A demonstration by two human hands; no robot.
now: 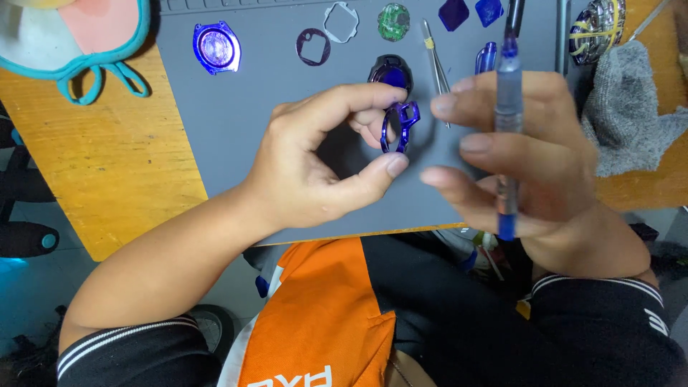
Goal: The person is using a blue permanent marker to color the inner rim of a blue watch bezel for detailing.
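Left hand closes finger and thumb around a small blue metallic frame, holding it on edge above the grey work mat; index finger arches over the top, thumb supports from below, forearm entering from 7 o'clock. Right hand is partly curled, a blue-barrelled tool held upright against the palm, fingertips extended toward the frame at 9 o'clock without clear contact; its wrist enters from 5 o'clock. On the mat, at 12 o'clock of the frame, lies one dark round case. Further parts, counted: one blue oval bezel at 10 o'clock, two thin gasket outlines, one green circuit disc, one pair of tweezers, two dark blue lenses. One grey cloth lies at 3 o'clock.
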